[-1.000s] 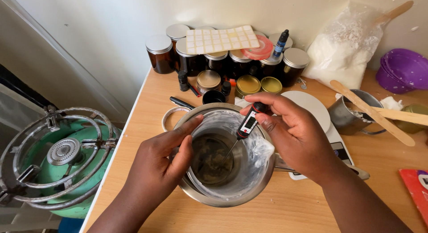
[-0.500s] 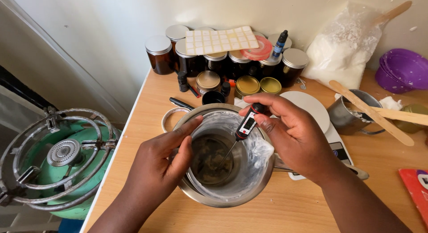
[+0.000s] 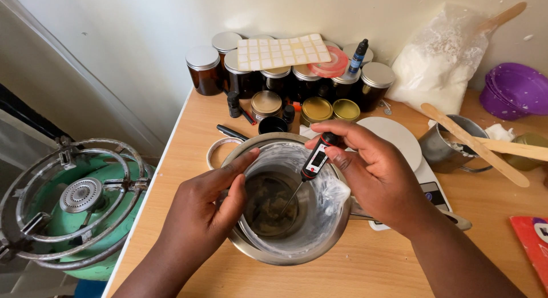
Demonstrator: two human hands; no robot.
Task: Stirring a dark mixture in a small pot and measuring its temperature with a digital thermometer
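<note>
A steel bowl point(image 3: 251, 249) stands on the wooden table point(image 3: 188, 138) in front of me. Its inside is coated with white residue, and a smaller metal cup point(image 3: 271, 204) with a murky mixture sits within it. My left hand point(image 3: 205, 209) grips the bowl's left rim, thumb on the edge. My right hand point(image 3: 371, 172) holds a black digital probe thermometer point(image 3: 315, 160), with its thin metal probe dipped into the mixture.
Amber jars with silver lids point(image 3: 202, 67) and gold tins point(image 3: 317, 108) line the back wall. A white scale point(image 3: 399, 138), a metal cup with wooden sticks point(image 3: 445, 144), a bag of white flakes point(image 3: 439, 64) and purple bowls point(image 3: 514, 90) stand to the right. A green gas burner point(image 3: 74, 201) stands left of the table.
The thermometer has shifted slightly within the mixture. Both hands stay on the bowl and the thermometer.
</note>
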